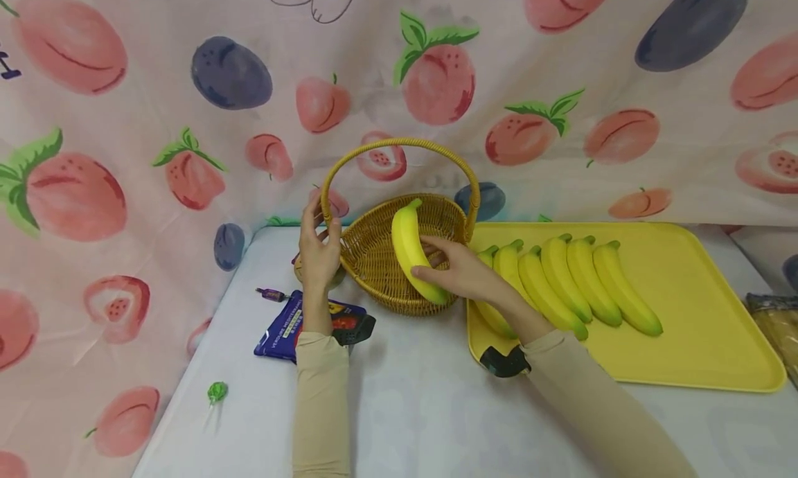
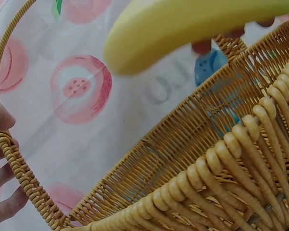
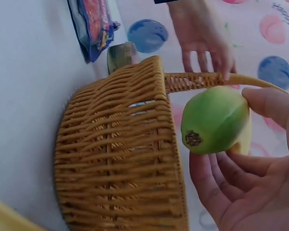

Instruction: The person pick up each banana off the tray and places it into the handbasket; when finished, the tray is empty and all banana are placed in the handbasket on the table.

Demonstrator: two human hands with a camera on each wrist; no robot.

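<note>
A brown wicker basket [image 1: 376,251] with a tall arched handle stands at the back of the white table. My left hand [image 1: 319,253] holds the left foot of that handle, thumb on one side and fingers on the other in the left wrist view. Over the basket's opening, my right hand [image 1: 460,269] grips a yellow banana [image 1: 406,239] with green ends between thumb and fingers. In the right wrist view the banana's green end [image 3: 214,118] points at the camera, beside the basket rim. The basket's visible inside shows bare weave.
Several bananas [image 1: 614,284] lie side by side on a yellow tray [image 1: 704,305] at the right. Left of the basket are a blue packet [image 1: 280,331], a small purple wrapped piece [image 1: 271,294] and a green lollipop [image 1: 217,392]. A patterned cloth [image 1: 374,69] hangs behind.
</note>
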